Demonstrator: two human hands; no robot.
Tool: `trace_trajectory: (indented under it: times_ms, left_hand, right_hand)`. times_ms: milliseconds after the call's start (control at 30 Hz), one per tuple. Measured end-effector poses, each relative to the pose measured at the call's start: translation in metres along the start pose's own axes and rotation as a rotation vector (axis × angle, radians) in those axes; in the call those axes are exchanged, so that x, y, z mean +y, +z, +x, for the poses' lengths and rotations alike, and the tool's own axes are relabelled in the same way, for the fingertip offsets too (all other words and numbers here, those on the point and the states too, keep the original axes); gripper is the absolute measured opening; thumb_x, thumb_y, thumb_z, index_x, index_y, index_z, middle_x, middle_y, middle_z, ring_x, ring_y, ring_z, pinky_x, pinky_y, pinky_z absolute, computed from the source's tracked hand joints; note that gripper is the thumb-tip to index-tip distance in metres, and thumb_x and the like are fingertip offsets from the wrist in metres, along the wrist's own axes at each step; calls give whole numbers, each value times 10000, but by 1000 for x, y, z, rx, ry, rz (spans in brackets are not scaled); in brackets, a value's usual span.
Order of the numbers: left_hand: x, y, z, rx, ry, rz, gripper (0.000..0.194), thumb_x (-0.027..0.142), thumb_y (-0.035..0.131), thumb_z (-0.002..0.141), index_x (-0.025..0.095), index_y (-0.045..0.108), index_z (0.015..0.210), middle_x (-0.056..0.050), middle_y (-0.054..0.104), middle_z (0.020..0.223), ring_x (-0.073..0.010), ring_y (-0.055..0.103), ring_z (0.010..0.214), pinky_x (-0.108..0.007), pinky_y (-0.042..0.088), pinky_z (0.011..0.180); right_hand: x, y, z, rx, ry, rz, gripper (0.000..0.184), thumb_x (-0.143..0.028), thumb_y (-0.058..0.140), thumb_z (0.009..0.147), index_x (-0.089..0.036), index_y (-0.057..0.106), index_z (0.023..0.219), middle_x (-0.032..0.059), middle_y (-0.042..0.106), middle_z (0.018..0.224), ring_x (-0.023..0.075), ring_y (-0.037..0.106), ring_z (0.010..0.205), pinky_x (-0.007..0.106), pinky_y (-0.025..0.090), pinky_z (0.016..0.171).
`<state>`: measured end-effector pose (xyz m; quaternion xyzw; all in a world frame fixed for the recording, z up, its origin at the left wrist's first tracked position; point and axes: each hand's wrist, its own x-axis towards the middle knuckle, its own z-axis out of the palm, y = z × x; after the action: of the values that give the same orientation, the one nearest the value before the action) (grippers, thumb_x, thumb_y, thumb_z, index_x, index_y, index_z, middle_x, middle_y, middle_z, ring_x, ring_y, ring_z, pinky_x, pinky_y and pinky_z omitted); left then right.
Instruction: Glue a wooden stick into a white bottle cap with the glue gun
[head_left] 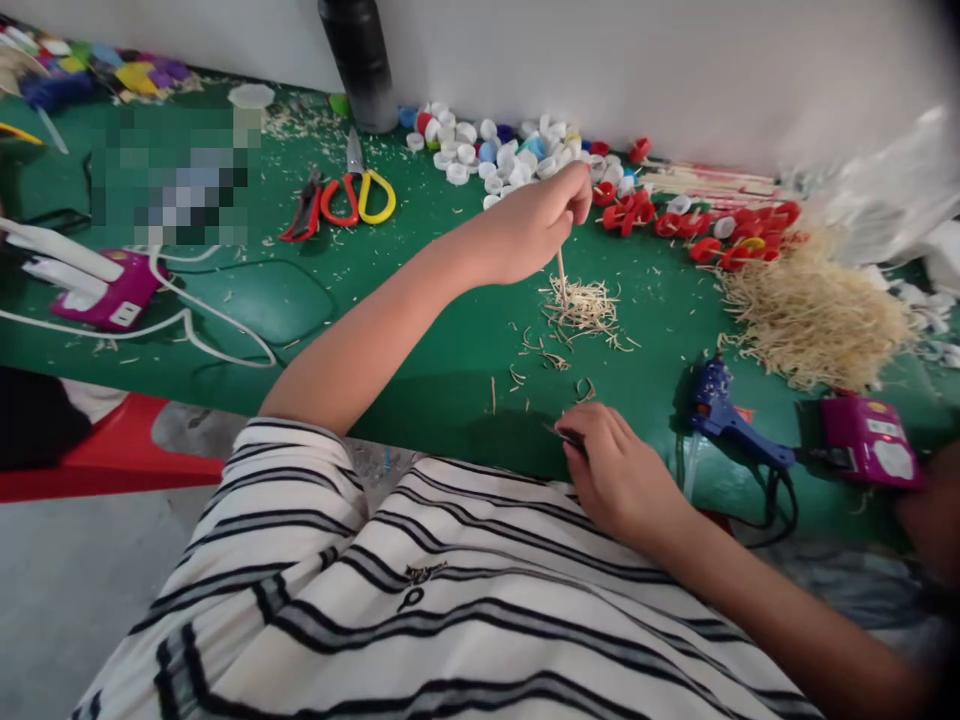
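Note:
My left hand [534,226] is closed in a pinch on a thin wooden stick [560,277], held upright with its lower end over a small heap of wood shavings [583,309] on the green table [420,330]. My right hand [616,470] rests at the table's near edge, fingers curled round a small dark tool [566,436] whose tip pokes out to the left. A striped shirt covers my lap below.
Bottle caps, white and blue [495,150] and red [705,225], lie at the back by a black bottle [360,60]. Scissors [360,190], pliers [304,207], a blue glue gun [724,415], a large shavings pile [814,315], purple power strips [870,440] and white cables [187,320] lie around.

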<state>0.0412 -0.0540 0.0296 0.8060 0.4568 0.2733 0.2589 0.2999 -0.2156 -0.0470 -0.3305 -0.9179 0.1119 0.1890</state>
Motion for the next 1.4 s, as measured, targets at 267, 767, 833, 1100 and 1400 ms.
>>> trace_trajectory:
  times_ms: [267, 767, 833, 1100, 1400]
  left_hand:
    - [7, -29, -6, 81, -96, 17, 263, 220, 420, 1041, 289, 619, 1199, -74, 653, 896, -245, 610, 911, -398, 344, 741]
    - [5, -22, -3, -132, -81, 0, 159, 172, 422, 1003, 241, 542, 1082, -63, 609, 921, -189, 474, 723, -385, 339, 698]
    - [5, -23, -4, -125, -72, -1, 162, 171, 410, 1008, 244, 536, 1080, -62, 608, 927, -186, 466, 719, -386, 334, 686]
    - [0, -23, -4, -89, -106, 15, 175, 182, 421, 1008, 255, 547, 1105, -29, 592, 913, -158, 456, 683, -359, 357, 661]
    - [5, -11, -3, -227, -191, 170, 172, 213, 487, 996, 257, 533, 1156, -9, 558, 826, -168, 479, 672, -337, 346, 665]
  right_hand:
    - [-26, 25, 27, -45, -128, -72, 258, -22, 607, 989, -130, 740, 1181, 109, 763, 1091, 255, 610, 966, 403, 532, 854]
    - [20, 34, 102, -147, 186, -136, 261, -168, 567, 1056, -156, 828, 1056, 128, 738, 1038, 267, 644, 940, 392, 500, 831]
    - [46, 28, 105, -107, 207, -115, 267, -179, 572, 1045, -152, 833, 1094, 140, 732, 1053, 284, 662, 968, 418, 525, 868]
    - [78, -5, 77, 77, 60, 207, 174, -207, 650, 1022, -209, 816, 971, 85, 720, 975, 221, 701, 904, 375, 575, 827]
    - [86, -30, 10, -115, 104, 5, 288, -282, 576, 1085, -234, 840, 981, 100, 769, 1008, 239, 696, 906, 411, 549, 848]
